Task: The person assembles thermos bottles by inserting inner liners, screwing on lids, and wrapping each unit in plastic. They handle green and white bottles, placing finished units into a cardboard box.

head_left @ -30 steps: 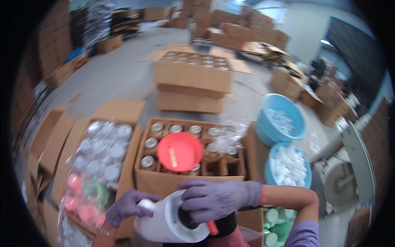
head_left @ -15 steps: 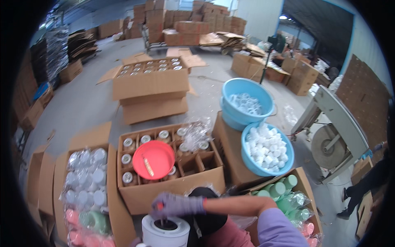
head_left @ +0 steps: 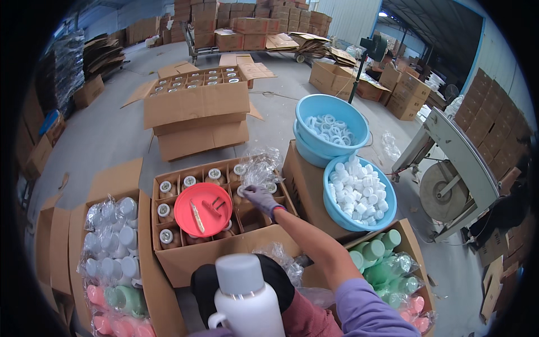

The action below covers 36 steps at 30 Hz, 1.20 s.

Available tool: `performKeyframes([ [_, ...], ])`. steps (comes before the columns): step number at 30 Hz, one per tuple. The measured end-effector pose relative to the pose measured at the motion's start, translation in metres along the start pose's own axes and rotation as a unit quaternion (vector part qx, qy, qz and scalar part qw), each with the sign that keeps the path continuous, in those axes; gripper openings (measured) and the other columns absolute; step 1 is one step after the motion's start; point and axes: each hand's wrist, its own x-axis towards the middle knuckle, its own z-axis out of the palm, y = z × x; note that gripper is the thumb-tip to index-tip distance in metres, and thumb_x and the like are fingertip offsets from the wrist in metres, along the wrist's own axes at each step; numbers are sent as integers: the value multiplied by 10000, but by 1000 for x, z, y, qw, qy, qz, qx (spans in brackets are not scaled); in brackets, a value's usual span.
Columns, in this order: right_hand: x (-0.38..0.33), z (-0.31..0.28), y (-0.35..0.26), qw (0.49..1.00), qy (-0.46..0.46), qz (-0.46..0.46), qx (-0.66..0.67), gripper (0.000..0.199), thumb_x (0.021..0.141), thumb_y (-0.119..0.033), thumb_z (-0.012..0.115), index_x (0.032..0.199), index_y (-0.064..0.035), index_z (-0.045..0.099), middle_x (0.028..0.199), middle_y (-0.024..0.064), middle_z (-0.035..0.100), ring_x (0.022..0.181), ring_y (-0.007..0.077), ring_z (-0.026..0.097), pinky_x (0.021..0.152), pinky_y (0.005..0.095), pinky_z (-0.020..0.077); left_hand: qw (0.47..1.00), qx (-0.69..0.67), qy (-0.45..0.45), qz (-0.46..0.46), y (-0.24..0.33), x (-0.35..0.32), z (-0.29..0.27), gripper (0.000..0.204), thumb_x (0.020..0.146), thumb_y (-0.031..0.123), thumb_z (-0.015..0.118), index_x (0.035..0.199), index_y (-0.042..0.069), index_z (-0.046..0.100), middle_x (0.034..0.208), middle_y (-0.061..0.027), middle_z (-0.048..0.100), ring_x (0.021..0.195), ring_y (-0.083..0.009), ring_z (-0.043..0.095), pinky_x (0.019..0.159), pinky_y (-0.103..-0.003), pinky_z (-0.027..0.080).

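Note:
A white jug (head_left: 250, 309) with a grey cap (head_left: 240, 274) stands upright in front of me. By its handle, my left hand (head_left: 218, 333) shows only as a bit of purple glove at the lower edge, its fingers mostly hidden. My gloved right hand (head_left: 260, 200) reaches into a divided carton (head_left: 224, 255), fingers curled at a silver-topped bottle (head_left: 242, 191). Left of that hand, a red round tray (head_left: 188, 215) rests on the carton's bottles. In it lie a red tool with dark prongs (head_left: 212, 208) and a pale narrow strip (head_left: 196, 216).
Wrapped grey, green and pink cups (head_left: 112, 241) fill a carton at left; another with green and pink ones (head_left: 373, 250) stands at right. Blue basins hold white caps (head_left: 359, 191) and pale rings (head_left: 331, 130). Beyond are an open bottle carton (head_left: 196, 112) and a wheeled machine (head_left: 443, 174).
My right hand has left the jug and moved forward to the bottles. The red tool it held lies in the tray. The jug's capped end now faces up instead of an end with a dark opening.

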Motion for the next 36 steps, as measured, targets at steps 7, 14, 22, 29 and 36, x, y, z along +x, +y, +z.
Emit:
performKeyframes([
  [7, 65, -48, 16, 911, 85, 97, 391, 416, 978, -315, 596, 1317, -77, 630, 1330, 86, 614, 1219, 207, 542, 985, 279, 422, 857, -183, 419, -236, -34, -27, -56, 400, 909, 326, 695, 1029, -55, 715, 802, -78, 715, 753, -180, 687, 740, -333, 567],
  [14, -35, -10, -27, 902, 72, -409, -116, 371, 895, -201, 622, 1238, -60, 631, 1319, 199, 568, 1239, 398, 522, 1103, 475, 378, 526, -588, 525, -320, -213, 23, -51, 960, 902, 653, 591, 1529, -3, 278, 1453, -224, 413, 1098, -356, 627, 948, -492, 540],
  [22, -173, -49, -41, 957, -88, -40, 272, 624, 886, -188, 706, 1434, -76, 429, 1386, 160, 512, 1262, 275, 524, 1079, 404, 420, 681, -607, 360, -196, -297, 93, -19, 561, 1012, 507, 511, 1293, 22, 540, 1226, -83, 634, 1084, -186, 641, 958, -338, 538],
  [29, -151, -20, -64, 904, -138, -27, 403, 839, 933, -328, 686, 1554, -2, 225, 1450, 181, 455, 1348, 256, 450, 1137, 385, 352, 663, -624, 388, -142, -227, 93, -20, 620, 1037, 418, 496, 1487, 16, 353, 1420, -131, 516, 1276, -230, 542, 1087, -400, 455],
  [36, -161, -21, -70, 987, 16, -162, 12, 781, 883, -355, 692, 1467, 33, 349, 1413, 218, 479, 1351, 305, 435, 1145, 391, 318, 671, -424, 478, -375, -207, 81, -2, 273, 991, 235, 552, 1034, 26, 722, 890, -48, 716, 736, -150, 658, 623, -274, 502],
])
